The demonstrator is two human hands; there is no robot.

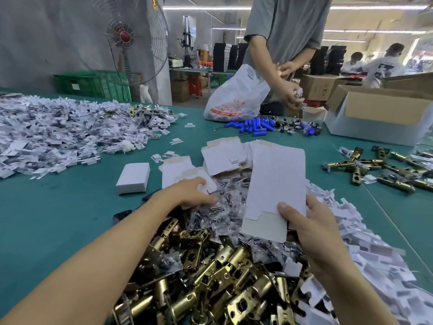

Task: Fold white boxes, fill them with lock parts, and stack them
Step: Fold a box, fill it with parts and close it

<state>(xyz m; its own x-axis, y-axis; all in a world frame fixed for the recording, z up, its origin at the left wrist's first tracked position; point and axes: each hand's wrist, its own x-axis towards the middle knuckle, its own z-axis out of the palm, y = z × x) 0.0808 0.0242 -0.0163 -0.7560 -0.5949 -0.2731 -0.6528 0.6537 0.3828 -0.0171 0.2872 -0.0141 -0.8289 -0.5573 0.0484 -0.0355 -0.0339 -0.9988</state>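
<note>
White cardboard, flat and unfolded, with a greyish flap at its lower end: this box blank (pixel 276 181) is held over the brass latches (pixel 210 277), pinched between thumb and fingers of the right hand (pixel 314 221). The left hand (pixel 189 192) lies on clear bags (pixel 225 191), fingers curled; whether they grip one I cannot tell. One folded box (pixel 133 177) stands on the green table (pixel 58 207)

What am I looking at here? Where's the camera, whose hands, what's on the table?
No machine: a person works bare-handed, filmed by one camera worn on their head, looking down. The right hand grips a flat unfolded white box. The left hand reaches into a heap of small clear bags; whether it grips one is unclear. On the green table: brass latch parts nearest, more flat boxes, one folded box. A second person stands opposite.
</note>
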